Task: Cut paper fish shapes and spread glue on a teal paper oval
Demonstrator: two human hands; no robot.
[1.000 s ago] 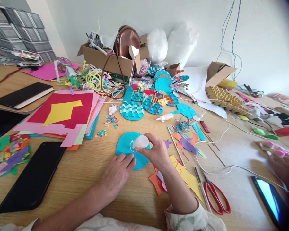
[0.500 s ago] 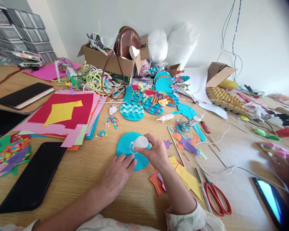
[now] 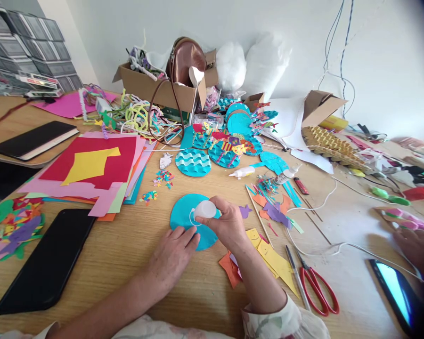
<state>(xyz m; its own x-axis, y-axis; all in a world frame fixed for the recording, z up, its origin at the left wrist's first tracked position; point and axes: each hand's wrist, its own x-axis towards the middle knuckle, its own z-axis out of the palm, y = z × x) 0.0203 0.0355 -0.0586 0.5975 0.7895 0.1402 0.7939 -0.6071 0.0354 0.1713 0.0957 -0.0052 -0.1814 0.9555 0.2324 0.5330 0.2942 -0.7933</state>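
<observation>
A round blue disc (image 3: 183, 209) lies on the wooden table in front of me. My right hand (image 3: 229, 221) grips a small white glue bottle (image 3: 204, 210), tipped over the disc's middle; its nozzle is hidden. A thin white curved line (image 3: 191, 217) shows on the blue surface beside the bottle. My left hand (image 3: 176, 249) lies flat with fingers stretched out, their tips on the near-left edge of the disc. Orange, pink and yellow paper pieces (image 3: 270, 254) lie by my right forearm.
Red-handled scissors (image 3: 318, 292) and a pen (image 3: 298, 278) lie at right, a black phone (image 3: 49, 261) and stacked coloured paper (image 3: 88, 165) at left. Decorated blue discs (image 3: 193, 163) and a second glue bottle (image 3: 242, 172) stand behind. Another person's hand (image 3: 417, 245) is at far right.
Almost nothing differs. The whole view has shifted very slightly, while both hands and the glue bottle keep their places over the disc.
</observation>
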